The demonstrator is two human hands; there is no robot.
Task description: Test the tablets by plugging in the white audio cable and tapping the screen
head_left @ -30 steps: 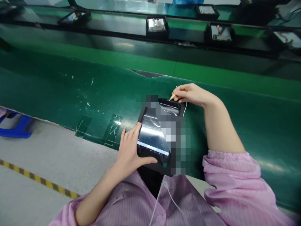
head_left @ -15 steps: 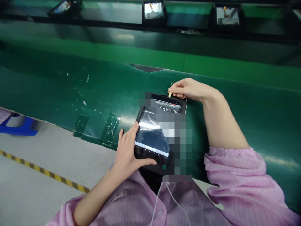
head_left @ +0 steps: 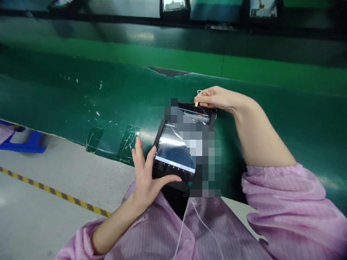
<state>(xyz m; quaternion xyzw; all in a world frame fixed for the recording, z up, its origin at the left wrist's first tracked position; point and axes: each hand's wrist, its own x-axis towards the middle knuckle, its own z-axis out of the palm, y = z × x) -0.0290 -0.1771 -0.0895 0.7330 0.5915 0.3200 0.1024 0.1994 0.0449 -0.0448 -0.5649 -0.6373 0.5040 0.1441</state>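
A black tablet (head_left: 173, 148) lies tilted at the front edge of the green bench, its screen lit and glossy. A pixelated patch hides its middle and right part. My left hand (head_left: 145, 177) grips its lower-left corner, thumb along the bottom bezel and index fingertip at the left edge; the other fingers are spread away from it. Beyond the tablet's top edge, my right hand (head_left: 207, 96) pinches a small pale-yellow plug-like piece (head_left: 196, 103) with a thin white cable (head_left: 199, 91). Whether that piece touches the tablet I cannot tell.
Across the back, framed devices with exposed insides, such as this one (head_left: 175, 7), stand on a line. The green bench mat (head_left: 114, 90) is torn at its far edge. A blue stool (head_left: 29, 142) and yellow-black floor tape (head_left: 54, 191) are at left. A white cord (head_left: 206, 231) hangs over my smock.
My left hand's fingers have spread and partly lifted from the tablet's left edge; the thumb stays on the bezel. My right hand still pinches the plug-like piece. The view has shifted slightly.
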